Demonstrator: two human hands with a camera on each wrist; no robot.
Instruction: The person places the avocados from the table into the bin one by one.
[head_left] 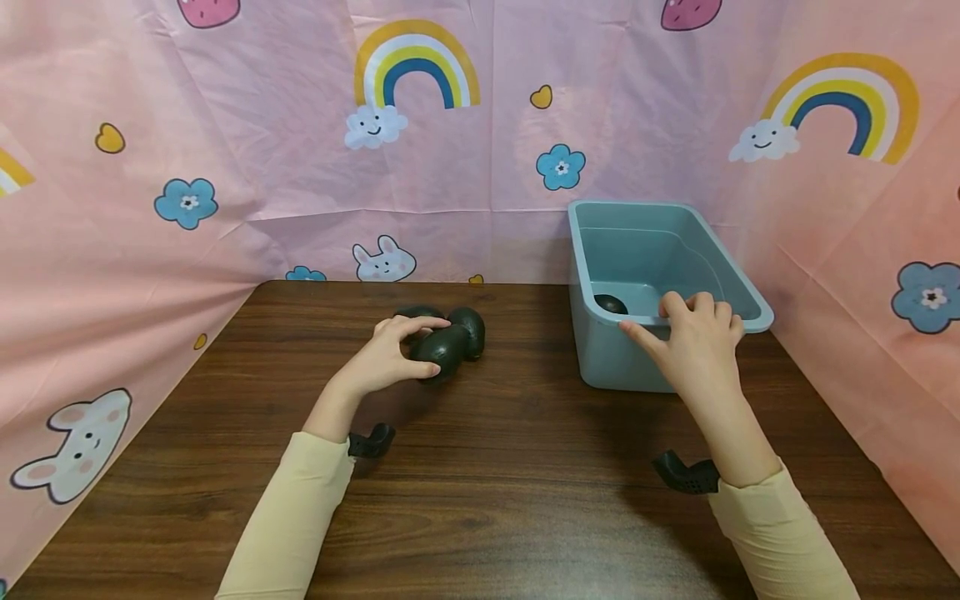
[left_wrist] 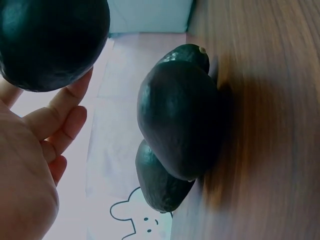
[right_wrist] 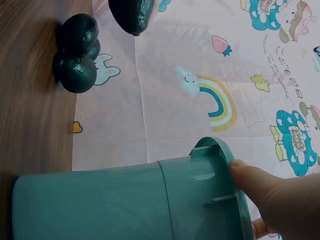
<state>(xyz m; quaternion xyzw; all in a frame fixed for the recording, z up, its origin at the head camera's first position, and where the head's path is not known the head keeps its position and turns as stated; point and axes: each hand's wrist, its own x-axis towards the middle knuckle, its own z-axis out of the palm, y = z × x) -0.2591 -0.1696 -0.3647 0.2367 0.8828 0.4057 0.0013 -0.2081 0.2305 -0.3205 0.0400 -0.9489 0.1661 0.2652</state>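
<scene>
My left hand [head_left: 386, 354] holds a dark green avocado [head_left: 442, 348] between thumb and fingers. In the left wrist view, this held avocado [left_wrist: 52, 42] is raised off the table. Close beyond it, several more avocados [left_wrist: 177, 120] lie bunched on the wood; in the head view the held one partly covers them, with one avocado [head_left: 468, 327] showing at its right. My right hand [head_left: 697, 346] grips the near rim of a blue-grey plastic bin [head_left: 622, 354], and the right wrist view shows the thumb on the rim. Inside the bin, an avocado [head_left: 611, 304] sits at the near left corner.
The brown wooden table [head_left: 495, 500] carries the bin at its back right. A pink printed cloth [head_left: 480, 167] hangs behind and along both sides of the table. A black wrist mount [head_left: 371, 442] juts from the left sleeve, another mount [head_left: 686, 473] from the right.
</scene>
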